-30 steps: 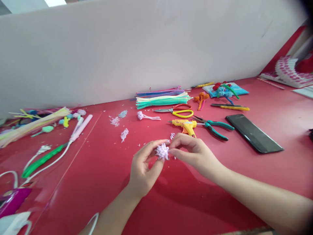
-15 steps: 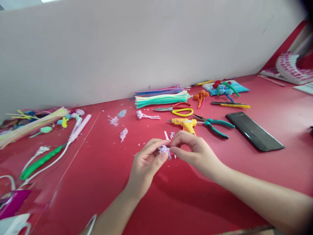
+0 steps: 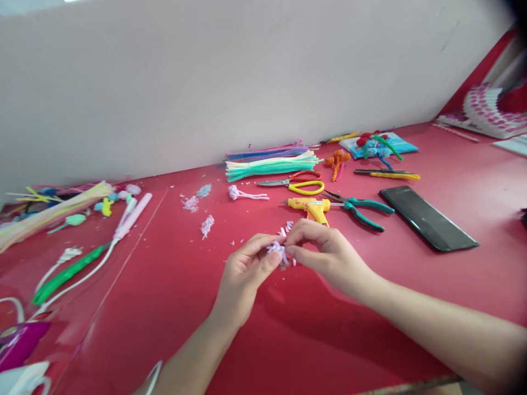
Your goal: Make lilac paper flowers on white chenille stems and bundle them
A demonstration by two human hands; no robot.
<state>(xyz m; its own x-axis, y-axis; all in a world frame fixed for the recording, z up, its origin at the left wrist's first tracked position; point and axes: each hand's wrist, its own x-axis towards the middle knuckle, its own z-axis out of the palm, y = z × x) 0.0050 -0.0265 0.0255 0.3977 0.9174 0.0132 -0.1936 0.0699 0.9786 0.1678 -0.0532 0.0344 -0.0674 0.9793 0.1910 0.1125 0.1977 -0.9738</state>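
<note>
Between thumb and fingers, my left hand [image 3: 249,269] pinches a small lilac fuzzy flower [image 3: 276,251] with spiky petals, apparently of pipe cleaner. My right hand [image 3: 323,255] is closed at the flower's right side, its thumb and forefinger tips pinched together at the petals; whether a piece lies between them is hidden. Small lilac cut pieces [image 3: 289,226] lie just behind the fingertips. Beyond the hands are a yellow glue gun [image 3: 309,205], scissors [image 3: 307,186] with red and yellow handles, and teal-handled pliers [image 3: 368,205]. A pink pipe-cleaner flower with stems [image 3: 247,195] lies farther back.
Pipe-cleaner bundles [image 3: 272,164] rest by the white wall. A black phone [image 3: 428,218] lies at right. Fluffy trimmings [image 3: 207,226] dot the red table [image 3: 173,329]. On the left are a pink corded iron-like tool [image 3: 132,216] and more pipe cleaners [image 3: 53,216].
Both hands stay at nearly the same place around the lilac flower, with only slight finger shifts. The whole view has drifted a little.
</note>
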